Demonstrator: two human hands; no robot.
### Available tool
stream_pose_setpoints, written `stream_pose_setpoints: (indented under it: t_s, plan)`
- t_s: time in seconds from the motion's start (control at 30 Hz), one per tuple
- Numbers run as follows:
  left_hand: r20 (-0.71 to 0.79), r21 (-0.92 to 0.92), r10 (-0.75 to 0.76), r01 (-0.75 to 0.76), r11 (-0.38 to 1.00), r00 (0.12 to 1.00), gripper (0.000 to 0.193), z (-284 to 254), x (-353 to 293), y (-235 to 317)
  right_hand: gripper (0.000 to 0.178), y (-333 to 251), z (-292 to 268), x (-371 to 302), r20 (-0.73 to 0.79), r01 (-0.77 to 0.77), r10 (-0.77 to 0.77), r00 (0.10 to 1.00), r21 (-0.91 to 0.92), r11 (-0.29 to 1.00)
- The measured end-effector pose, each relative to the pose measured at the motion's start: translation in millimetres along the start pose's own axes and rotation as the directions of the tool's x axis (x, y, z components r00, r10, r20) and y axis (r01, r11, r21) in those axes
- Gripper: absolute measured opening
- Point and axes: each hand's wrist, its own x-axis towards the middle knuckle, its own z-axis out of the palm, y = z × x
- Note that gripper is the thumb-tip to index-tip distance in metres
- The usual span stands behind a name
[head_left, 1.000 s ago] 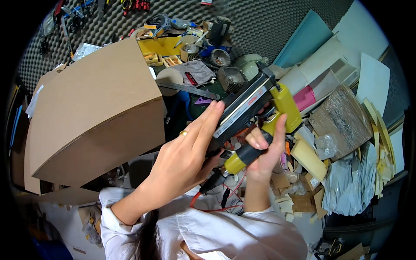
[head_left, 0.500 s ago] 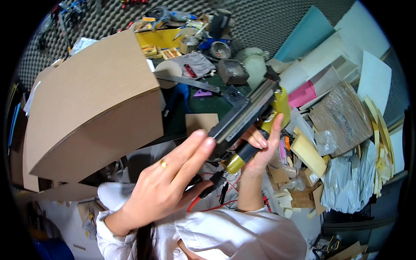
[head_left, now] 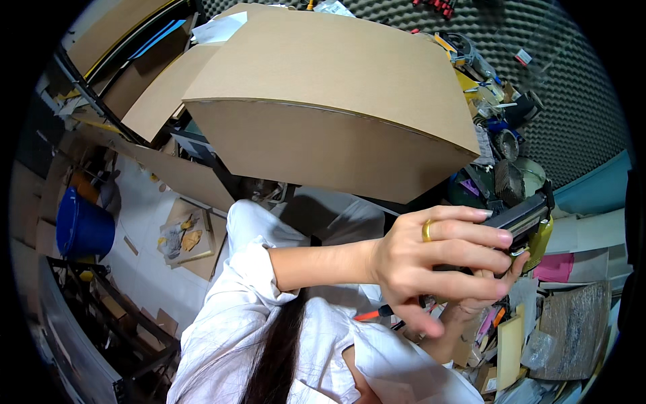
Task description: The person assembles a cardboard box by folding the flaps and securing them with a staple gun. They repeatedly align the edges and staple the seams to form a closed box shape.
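Note:
A yellow and black nail gun (head_left: 540,244) is held up at the right, with its long dark magazine (head_left: 515,219) toward me. My right hand (head_left: 506,277) grips the handle from below. Most of that hand and the handle are hidden behind my left hand (head_left: 437,259), which wears a gold ring. The left fingers stretch across the near end of the magazine with gaps between them, and the thumb hangs apart. Whether those fingertips touch the gun cannot be made out. An orange-red hose (head_left: 369,314) with a black end shows below my left wrist.
A large curved brown board box (head_left: 323,74) fills the bench ahead. Tools and jars crowd its right end. Board offcuts and a plastic-wrapped package (head_left: 572,330) stand at the right. At the left are a blue bucket (head_left: 84,225) and a dark metal frame (head_left: 145,343).
The view has swung left, so the box and the floor at the left show more. My left hand now covers more of the nail gun and its fingers are more spread.

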Motion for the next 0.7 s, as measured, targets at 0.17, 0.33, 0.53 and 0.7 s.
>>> stream_pose_setpoints:
  t_s: [0.17, 0.33, 0.53, 0.7]
  plan:
    - [0.042, -0.031, 0.041, -0.040, 0.999, 0.998, 0.068, -24, 3, 14, 0.072, -11, -19, 11, 0.177, -0.113, 0.143, 0.974, -0.168, 0.979]
    - [0.219, 0.602, -0.287, 0.103, 0.792, 0.933, 0.033, -131, 27, -15, 0.063, -35, 21, 15, 0.370, 0.251, -0.096, 0.924, -0.400, 0.881]
    - [0.281, 0.837, -0.577, 0.098, 0.538, 0.767, 0.036, -187, 40, -19, 0.053, -67, 91, 15, 0.368, 0.457, -0.401, 0.839, -0.876, 0.153]
    - [0.292, 0.799, -0.590, 0.148, 0.583, 0.752, 0.032, -191, 39, -25, 0.046, -80, 149, 52, 0.281, 0.231, -0.084, 0.956, -0.898, -0.376]
